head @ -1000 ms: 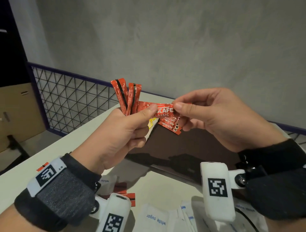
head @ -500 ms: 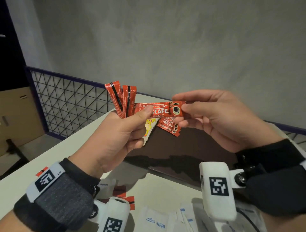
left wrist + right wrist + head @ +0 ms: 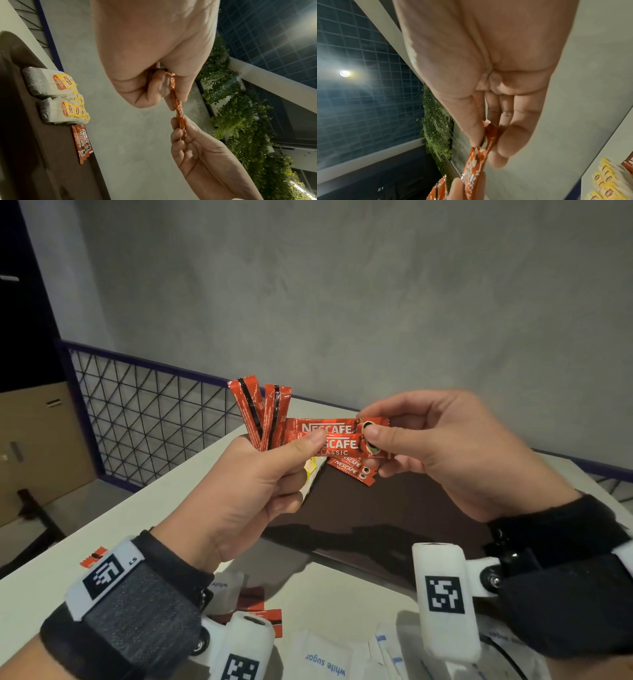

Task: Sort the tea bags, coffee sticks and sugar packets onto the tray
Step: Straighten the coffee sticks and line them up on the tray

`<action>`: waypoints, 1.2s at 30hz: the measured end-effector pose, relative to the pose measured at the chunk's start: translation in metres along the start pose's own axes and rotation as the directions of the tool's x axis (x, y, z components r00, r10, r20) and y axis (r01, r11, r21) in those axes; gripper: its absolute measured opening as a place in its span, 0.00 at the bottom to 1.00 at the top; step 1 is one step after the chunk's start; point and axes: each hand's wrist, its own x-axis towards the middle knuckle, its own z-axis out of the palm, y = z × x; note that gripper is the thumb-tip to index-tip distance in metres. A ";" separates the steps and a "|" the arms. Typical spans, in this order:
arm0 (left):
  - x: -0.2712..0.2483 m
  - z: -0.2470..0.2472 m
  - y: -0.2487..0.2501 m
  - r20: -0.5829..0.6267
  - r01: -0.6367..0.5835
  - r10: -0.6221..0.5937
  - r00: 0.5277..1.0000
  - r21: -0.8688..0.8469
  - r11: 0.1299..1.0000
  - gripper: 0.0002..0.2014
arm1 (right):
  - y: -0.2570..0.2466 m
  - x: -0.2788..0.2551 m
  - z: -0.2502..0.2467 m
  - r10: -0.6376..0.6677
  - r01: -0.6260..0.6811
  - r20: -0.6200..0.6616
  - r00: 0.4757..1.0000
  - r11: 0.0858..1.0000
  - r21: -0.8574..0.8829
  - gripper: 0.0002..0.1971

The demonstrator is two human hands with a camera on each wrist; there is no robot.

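Both hands are raised above the dark brown tray (image 3: pixel 394 518). My left hand (image 3: pixel 301 450) grips several red coffee sticks: two stand upright (image 3: pixel 262 416) and two lie level (image 3: pixel 337 436), overlapping. My right hand (image 3: pixel 371 436) pinches the right ends of the level sticks between thumb and fingers, seen edge-on in the wrist views (image 3: pixel 180 115) (image 3: pixel 486 139). More coffee sticks (image 3: pixel 352 470) (image 3: pixel 82 142) lie on the tray's far side, beside rows of yellow-tagged tea bags (image 3: pixel 56 86) (image 3: pixel 606 182). White sugar packets (image 3: pixel 325 662) lie on the table below my wrists.
The tray sits on a white table (image 3: pixel 137 518) whose left edge runs along a wire mesh railing (image 3: pixel 154 405). A grey wall (image 3: pixel 342 302) stands behind. Loose red sticks (image 3: pixel 267 614) lie near my left wrist, and one (image 3: pixel 92 556) sits by the table's left edge.
My right hand's pinch has slid to the stick ends. A second level stick now shows just below the first, where only one was seen before. Both hands stay raised.
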 end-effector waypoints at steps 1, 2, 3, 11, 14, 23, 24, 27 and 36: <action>0.000 0.000 0.000 0.000 0.001 -0.001 1.000 0.000 1.000 0.15 | 0.000 0.000 0.000 -0.001 0.001 0.002 1.000 1.000 -0.019 0.05; 0.000 0.000 0.000 0.000 0.003 -0.003 1.000 -0.001 1.000 0.15 | 0.001 0.000 0.000 -0.002 0.002 0.004 1.000 0.999 -0.037 0.06; 0.000 0.000 0.000 0.001 0.004 -0.004 1.000 -0.004 1.000 0.15 | 0.001 0.000 -0.001 -0.002 0.002 0.004 1.000 0.999 -0.055 0.06; 0.000 -0.003 -0.002 0.014 0.005 -0.005 1.000 0.021 1.000 0.10 | 0.003 0.002 0.000 -0.038 0.031 -0.023 0.999 0.974 -0.224 0.09; -0.001 -0.002 -0.002 0.016 0.016 -0.016 1.000 0.043 0.999 0.05 | 0.002 0.000 0.004 -0.069 0.071 0.018 0.997 0.936 -0.346 0.08; 0.000 -0.004 0.000 -0.004 0.065 -0.065 0.998 0.085 0.994 0.17 | -0.020 0.002 0.020 0.015 0.058 0.108 0.994 0.765 -0.642 0.02; 0.002 -0.005 -0.001 -0.034 0.059 -0.057 0.998 0.068 0.996 0.17 | -0.023 0.011 0.020 0.046 0.043 0.116 0.992 0.750 -0.660 0.02; 0.008 -0.008 0.002 -0.133 0.050 -0.053 0.990 -0.027 0.998 0.09 | -0.027 0.045 0.005 0.152 -0.075 0.058 0.987 0.741 -0.667 0.03; 0.013 -0.019 0.007 -0.260 -0.008 -0.045 0.965 -0.201 0.980 0.13 | 0.051 0.110 -0.012 0.490 -0.407 -0.157 0.858 0.459 -0.790 0.14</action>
